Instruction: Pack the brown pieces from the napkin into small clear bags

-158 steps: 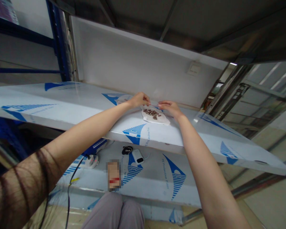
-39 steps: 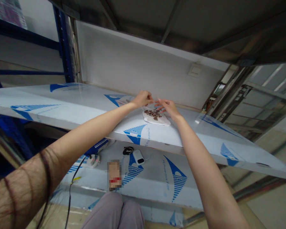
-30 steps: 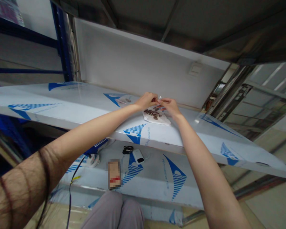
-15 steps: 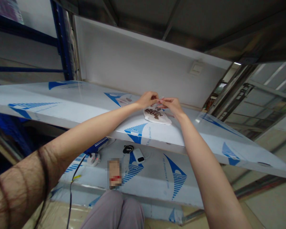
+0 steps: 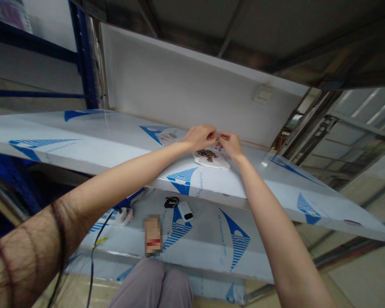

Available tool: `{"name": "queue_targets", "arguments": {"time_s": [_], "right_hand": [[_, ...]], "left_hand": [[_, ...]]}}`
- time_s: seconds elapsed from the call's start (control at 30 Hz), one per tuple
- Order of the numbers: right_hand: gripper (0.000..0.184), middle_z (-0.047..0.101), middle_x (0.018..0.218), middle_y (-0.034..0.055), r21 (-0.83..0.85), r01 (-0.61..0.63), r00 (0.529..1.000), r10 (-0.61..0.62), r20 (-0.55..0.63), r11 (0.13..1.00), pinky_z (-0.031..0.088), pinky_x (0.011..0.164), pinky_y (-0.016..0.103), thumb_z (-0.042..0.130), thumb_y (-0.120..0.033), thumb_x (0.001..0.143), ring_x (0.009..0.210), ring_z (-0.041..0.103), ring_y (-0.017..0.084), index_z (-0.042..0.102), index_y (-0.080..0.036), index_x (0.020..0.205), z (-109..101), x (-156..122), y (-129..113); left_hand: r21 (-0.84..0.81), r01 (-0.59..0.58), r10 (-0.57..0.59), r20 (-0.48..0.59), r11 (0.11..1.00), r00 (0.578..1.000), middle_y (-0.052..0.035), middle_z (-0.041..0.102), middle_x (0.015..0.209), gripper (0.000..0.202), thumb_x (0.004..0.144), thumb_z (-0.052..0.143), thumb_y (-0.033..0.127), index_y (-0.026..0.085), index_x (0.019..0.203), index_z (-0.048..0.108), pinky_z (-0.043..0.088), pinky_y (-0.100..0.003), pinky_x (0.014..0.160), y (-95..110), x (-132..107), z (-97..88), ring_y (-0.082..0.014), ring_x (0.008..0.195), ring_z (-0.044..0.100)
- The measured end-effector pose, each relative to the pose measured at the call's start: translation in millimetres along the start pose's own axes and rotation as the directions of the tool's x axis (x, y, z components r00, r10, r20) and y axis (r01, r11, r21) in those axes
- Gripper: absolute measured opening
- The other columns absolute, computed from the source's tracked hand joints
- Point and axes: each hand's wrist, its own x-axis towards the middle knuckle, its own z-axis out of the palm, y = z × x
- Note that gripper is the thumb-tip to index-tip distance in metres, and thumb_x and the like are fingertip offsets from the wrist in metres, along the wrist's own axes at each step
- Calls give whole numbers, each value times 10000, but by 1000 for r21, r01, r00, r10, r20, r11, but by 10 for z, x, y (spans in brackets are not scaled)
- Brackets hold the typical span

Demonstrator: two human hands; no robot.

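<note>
Over the steel shelf, my left hand (image 5: 201, 136) and my right hand (image 5: 230, 143) meet, fingertips pinched close together. Between them is a small piece of clear plastic, seemingly a bag (image 5: 217, 144), held by both; its outline is hard to make out. Just below and in front of the fingers lies a white cloth or sheet of paper (image 5: 215, 164). Small dark brown pieces (image 5: 208, 154) are heaped on it; their kind is too small to tell. To the left, behind my left wrist, a clear packet (image 5: 169, 136) with something brown inside lies flat.
The film-covered shelf (image 5: 109, 145) runs across the view, with a white wall behind. On the lower shelf (image 5: 208, 239) are a white device (image 5: 186, 211), a coiled black cable (image 5: 171, 202), a power strip (image 5: 124, 215) and a blurred-out object (image 5: 153, 235). A dark metal shelf (image 5: 244, 30) hangs overhead.
My right hand has drawn slightly left and my left hand has turned a little, its fingers more curled. Less of the clear plastic shows between them. The brown pieces stay on the white sheet.
</note>
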Motion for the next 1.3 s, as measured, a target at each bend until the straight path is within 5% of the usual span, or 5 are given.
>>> {"name": "queue_targets", "arguments": {"time_s": [0.1,0.17,0.3,0.67,1.3], "right_hand": [[188,716,759,36,95,-13,999,17,-45,995,522,612,237,559,-196,752,609,639,118,695,-140,869,-41,15,6],[222,731,826,43,166,-16,999,24,-46,986,534,667,250,573,-208,761,687,663,129,697,-153,937,-58,11,-6],[262,735,924,57,224,-47,999,48,0,973,532,712,247,563,-196,780,758,669,126,685,-154,1008,-52,-18,-30],[302,692,1134,107,135,-181,975,160,157,974,525,717,250,488,-329,893,867,688,144,644,-171,1098,-145,-33,110],[193,751,929,83,-261,-106,985,137,105,960,466,705,257,679,-240,747,766,667,178,766,-146,892,-121,82,535]], "left_hand": [[-215,206,-233,-108,955,966,-131,630,1118,250,873,510,295,124,1044,575,420,-293,847,-65,22,30,-194,1014,563],[-386,367,-382,39,846,923,-150,631,1162,283,906,460,284,115,1103,572,443,-294,846,-128,14,18,-190,1038,582],[-594,421,-222,381,686,898,-121,688,1095,225,896,482,211,139,1050,630,476,-258,804,-269,-40,-54,-143,933,645],[-425,418,-456,13,803,890,-80,708,873,270,633,753,133,95,888,671,471,-269,747,-589,205,6,-142,753,614],[-412,336,-381,-30,847,924,-83,707,793,109,703,731,188,92,752,711,435,-272,779,-316,327,-46,-178,809,630]]}}
